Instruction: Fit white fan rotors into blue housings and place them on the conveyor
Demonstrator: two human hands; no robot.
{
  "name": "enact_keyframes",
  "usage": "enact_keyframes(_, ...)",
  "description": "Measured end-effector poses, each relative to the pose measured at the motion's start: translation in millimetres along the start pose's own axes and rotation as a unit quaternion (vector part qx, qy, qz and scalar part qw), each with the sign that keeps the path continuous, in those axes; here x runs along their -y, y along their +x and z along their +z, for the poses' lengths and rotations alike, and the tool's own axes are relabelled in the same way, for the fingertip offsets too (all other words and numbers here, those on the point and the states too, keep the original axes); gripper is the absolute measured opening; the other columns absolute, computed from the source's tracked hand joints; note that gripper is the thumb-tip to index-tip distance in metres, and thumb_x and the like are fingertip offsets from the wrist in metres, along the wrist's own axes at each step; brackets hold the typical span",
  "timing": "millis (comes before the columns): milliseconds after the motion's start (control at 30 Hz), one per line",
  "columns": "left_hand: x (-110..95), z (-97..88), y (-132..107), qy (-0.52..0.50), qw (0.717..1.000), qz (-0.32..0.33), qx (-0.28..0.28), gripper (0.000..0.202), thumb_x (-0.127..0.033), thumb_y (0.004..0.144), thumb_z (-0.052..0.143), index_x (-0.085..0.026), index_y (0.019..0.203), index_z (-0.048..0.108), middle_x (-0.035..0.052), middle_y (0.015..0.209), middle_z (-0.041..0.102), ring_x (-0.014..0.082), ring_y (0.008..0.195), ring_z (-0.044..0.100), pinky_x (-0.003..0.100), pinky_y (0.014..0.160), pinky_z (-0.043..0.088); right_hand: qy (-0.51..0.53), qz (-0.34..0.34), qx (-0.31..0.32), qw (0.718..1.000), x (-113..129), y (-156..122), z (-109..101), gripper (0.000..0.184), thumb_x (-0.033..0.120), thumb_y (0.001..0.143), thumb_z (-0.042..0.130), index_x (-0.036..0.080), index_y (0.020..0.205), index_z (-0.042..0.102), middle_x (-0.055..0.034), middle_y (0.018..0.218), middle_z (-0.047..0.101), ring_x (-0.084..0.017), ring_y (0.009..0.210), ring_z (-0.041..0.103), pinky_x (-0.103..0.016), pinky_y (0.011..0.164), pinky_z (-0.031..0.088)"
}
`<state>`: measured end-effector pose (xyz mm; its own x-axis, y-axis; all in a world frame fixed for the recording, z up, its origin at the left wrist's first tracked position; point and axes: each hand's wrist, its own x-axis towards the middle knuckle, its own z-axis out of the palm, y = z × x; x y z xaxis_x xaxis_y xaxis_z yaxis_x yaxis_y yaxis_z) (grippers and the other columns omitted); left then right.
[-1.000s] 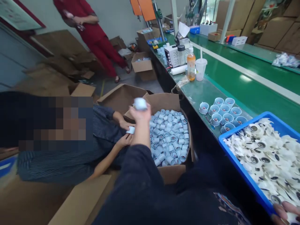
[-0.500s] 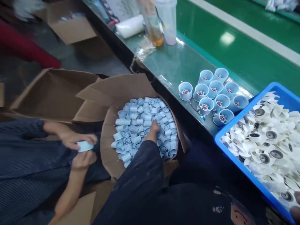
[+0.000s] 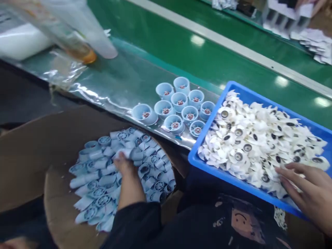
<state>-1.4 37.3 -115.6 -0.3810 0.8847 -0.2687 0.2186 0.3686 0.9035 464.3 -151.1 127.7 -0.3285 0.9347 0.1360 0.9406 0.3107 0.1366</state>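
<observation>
My left hand [image 3: 127,169] reaches into a cardboard box [image 3: 55,204] heaped with light blue plastic fan housings. Its fingers are closed on one pale blue fan housing [image 3: 128,152], slightly blurred and partly hidden by the hand. On the right, my right hand [image 3: 308,186] lies over the near edge of a blue tray [image 3: 220,170], fingers stretched out and apart. Beneath its fingertips are white fan impellers [image 3: 247,147] with dark round hubs, filling the tray. Whether the fingertips touch them I cannot tell.
Several blue housings [image 3: 180,101] with copper-coloured motor windings stand upright on the bench [image 3: 124,81], beside the tray. An orange-bottomed bottle [image 3: 86,55], a clear cup [image 3: 105,45] and a white roll [image 3: 23,41] are at the far left. Part of another person's hand [image 3: 17,243] shows bottom left.
My view has swung right and closer to the bench. My right hand has come into view over the tray. My left hand, still in the box, now has a housing in its fingers.
</observation>
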Motion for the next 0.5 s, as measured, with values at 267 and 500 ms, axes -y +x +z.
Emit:
enact_keyframes(267, -98, -12.8, -111, -0.238, 0.954, 0.125, 0.137, 0.06, -0.049, 0.05, 0.085, -0.033, 0.104, 0.066, 0.0006, 0.095, 0.069, 0.0207, 0.075, 0.066, 0.028, 0.053, 0.055, -0.065, 0.008, 0.083, 0.994, 14, 27, -5, 0.02, 0.022, 0.094, 0.045, 0.017, 0.084, 0.061, -0.0053, 0.072, 0.061, -0.023, 0.063, 0.06, -0.036, 0.055, 0.043)
enact_keyframes(500, -168, 60.6, -195, -0.328, 0.834, 0.14, 0.421, 0.056, -0.055, 0.065, 0.077, -0.022, 0.11, 0.068, 0.0057, 0.089, 0.072, 0.0191, 0.07, 0.066, 0.027, 0.059, 0.053, 0.284, -0.032, -0.126, 0.95, 54, 46, -38, 0.016, 0.017, 0.092, 0.049, 0.014, 0.105, 0.059, -0.0083, 0.096, 0.068, -0.019, 0.089, 0.063, -0.032, 0.079, 0.05)
